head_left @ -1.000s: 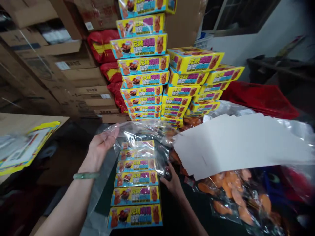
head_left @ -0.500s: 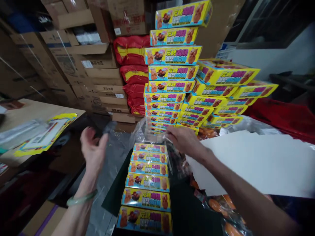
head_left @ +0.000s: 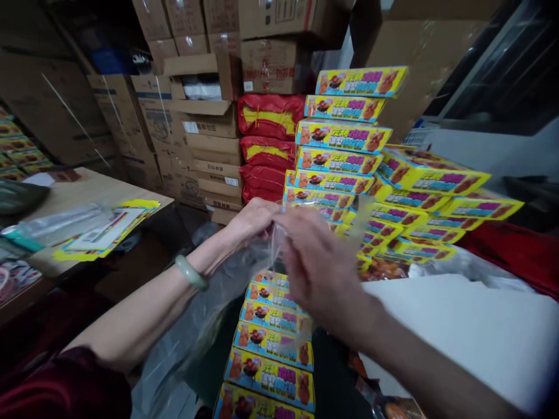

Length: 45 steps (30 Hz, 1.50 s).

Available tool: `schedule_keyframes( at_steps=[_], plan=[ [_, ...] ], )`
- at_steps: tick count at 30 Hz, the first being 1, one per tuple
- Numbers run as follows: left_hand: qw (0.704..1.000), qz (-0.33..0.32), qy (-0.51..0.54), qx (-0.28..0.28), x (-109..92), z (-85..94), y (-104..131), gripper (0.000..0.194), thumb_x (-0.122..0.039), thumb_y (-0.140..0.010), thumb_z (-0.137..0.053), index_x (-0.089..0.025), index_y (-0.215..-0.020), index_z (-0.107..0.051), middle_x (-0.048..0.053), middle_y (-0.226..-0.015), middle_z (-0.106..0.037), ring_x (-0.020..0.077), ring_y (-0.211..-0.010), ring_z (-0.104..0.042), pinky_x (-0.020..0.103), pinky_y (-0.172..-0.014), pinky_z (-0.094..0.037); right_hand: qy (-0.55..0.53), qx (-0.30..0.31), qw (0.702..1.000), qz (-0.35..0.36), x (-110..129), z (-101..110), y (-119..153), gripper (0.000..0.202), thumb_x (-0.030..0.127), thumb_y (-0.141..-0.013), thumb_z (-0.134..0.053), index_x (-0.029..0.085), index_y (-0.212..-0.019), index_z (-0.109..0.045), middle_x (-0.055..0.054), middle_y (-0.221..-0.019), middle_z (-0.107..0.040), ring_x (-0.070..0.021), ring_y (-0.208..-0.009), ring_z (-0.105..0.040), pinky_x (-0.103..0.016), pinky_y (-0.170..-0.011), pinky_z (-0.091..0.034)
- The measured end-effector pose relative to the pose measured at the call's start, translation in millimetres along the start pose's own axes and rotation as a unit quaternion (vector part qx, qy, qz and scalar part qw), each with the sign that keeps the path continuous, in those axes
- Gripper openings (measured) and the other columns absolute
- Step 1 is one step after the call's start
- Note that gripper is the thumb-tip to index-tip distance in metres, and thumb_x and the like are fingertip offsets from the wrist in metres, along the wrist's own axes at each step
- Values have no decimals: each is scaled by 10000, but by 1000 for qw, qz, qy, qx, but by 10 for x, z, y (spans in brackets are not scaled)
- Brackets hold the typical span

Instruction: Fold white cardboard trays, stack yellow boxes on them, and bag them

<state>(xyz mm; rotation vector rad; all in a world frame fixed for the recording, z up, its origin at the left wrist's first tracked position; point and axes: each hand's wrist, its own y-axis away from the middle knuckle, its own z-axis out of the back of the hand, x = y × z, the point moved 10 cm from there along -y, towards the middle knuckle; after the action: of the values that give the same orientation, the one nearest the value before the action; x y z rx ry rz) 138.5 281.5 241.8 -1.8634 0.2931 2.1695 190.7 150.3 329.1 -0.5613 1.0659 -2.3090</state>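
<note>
Some clear plastic (head_left: 273,251) hanging from clamped fingers of left hand (head_left: 254,217) and right hand (head_left: 321,262)

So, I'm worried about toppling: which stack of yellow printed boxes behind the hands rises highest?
The stack of yellow printed boxes beside the red-and-yellow bundles; its top box sits above the neighbouring stacks.

Lined up one behind another, printed long faces showing: yellow-and-blue boxes (head_left: 273,343) with pink and blue lettering. Above the boxes' far end, wrinkled and gathered, trailing down to their left: clear plastic film (head_left: 247,265).
</note>
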Motion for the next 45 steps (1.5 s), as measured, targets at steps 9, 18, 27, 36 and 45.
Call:
schedule_keyframes(
  at_steps=[9, 18, 27, 36, 45],
  plan=[
    [986, 68, 150, -2, 105, 370, 254, 208, -185, -655, -527, -62, -747, -666, 77, -658, -638, 160, -626, -578, 234, -556, -434, -122, 31, 985, -116, -650, -1040, 418, 665, 209, -750, -575, 123, -1349, -297, -149, -1299, -431, -260, -1211, -399, -449, -990, -379],
    [985, 76, 121, -96, 370, 833, 274, 187, -243, -727, -520, -99, -680, -631, 38, -628, -591, 107, -550, -507, 192, -486, -340, -13, -53, 995, -87, -30, -1255, 191, 125, 181, -833, -501, 198, -833, -625, -53, -860, -596, -205, -840, -494, -360, -743, -384],
    [998, -16, -15, -65, 307, 1091, 331, 324, -357, -797, -474, -113, -661, -638, 12, -544, -563, 93, -478, -452, 201, -446, -311, -255, 131, 951, -118, 153, -1770, 48, 84, 149, -785, -439, 189, -838, -490, -57, -899, -587, -159, -793, -557, -301, -722, -446],
    [985, -151, -46, -75, -77, 1273, 695, 417, -493, -851, -453, -136, -873, -667, 38, -722, -640, 120, -628, -561, 215, -591, -445, -439, 321, 757, -361, -182, -2482, 721, 288, 345, -728, -580, 190, -971, -582, 11, -650, -597, -113, -574, -523, -246, -556, -414],
    [963, -120, -57, -233, 367, 1719, 728, 483, -529, -820, -466, -143, -531, -456, -46, -452, -382, 50, -415, -308, 191, -407, -229, -427, 179, 655, -597, -660, -2251, 1922, 495, 612, -640, -580, 195, -906, -571, -97, -952, -613, -237, -803, -611, -340, -586, -493]
  ],
)
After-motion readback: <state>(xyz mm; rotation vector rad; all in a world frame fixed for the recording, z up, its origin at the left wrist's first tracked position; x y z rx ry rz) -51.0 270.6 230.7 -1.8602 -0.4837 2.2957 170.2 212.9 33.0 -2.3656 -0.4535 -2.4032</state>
